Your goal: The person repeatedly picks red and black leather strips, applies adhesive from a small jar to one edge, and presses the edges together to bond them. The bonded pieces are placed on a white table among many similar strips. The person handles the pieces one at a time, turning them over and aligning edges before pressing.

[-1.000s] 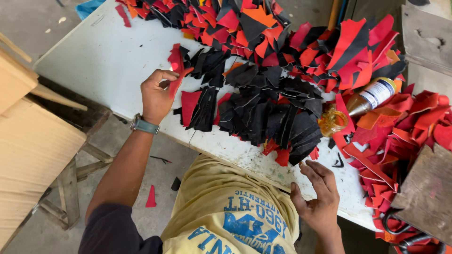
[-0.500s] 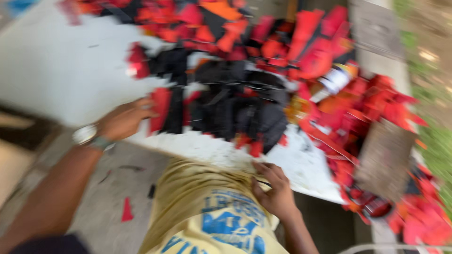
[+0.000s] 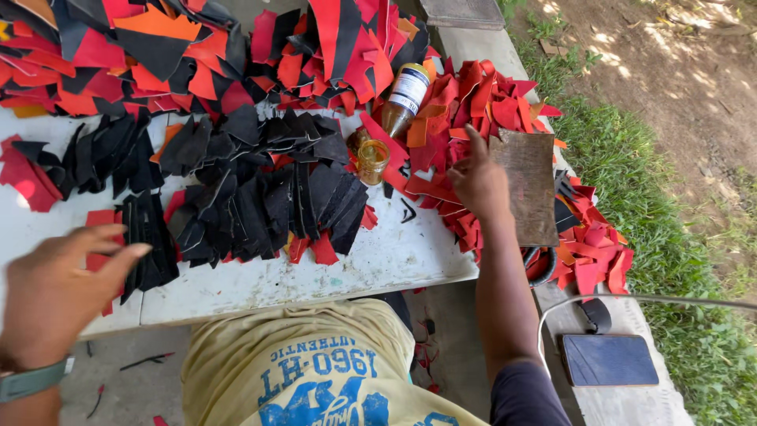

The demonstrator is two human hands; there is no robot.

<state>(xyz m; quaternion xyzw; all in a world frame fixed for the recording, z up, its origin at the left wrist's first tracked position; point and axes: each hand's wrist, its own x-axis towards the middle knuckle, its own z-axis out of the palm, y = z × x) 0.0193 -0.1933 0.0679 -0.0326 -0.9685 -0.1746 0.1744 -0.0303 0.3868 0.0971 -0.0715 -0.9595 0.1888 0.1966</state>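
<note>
My right hand (image 3: 477, 177) reaches out over a heap of red leather scraps (image 3: 489, 110) at the right end of the white table (image 3: 300, 276), fingers apart, its edge touching a brown square board (image 3: 532, 185). My left hand (image 3: 55, 288) hovers open at the table's near left edge, close to a row of black leather pieces (image 3: 260, 197), holding nothing. It wears a wristwatch (image 3: 31, 380). A small glass jar of yellow liquid (image 3: 372, 158) and a lying brown bottle (image 3: 404, 96) sit just left of the right hand.
Red, orange and black scraps (image 3: 158, 55) pile along the table's far side. A dark flat phone-like slab (image 3: 609, 359) lies on a concrete ledge at right, with a thin cable (image 3: 631, 298) arching over it. Grass (image 3: 670, 237) and bare dirt lie beyond.
The view swung right. My right hand rose from beside my waist to the red scraps and brown board. My left hand drew back from the black pieces toward the table's near edge.
</note>
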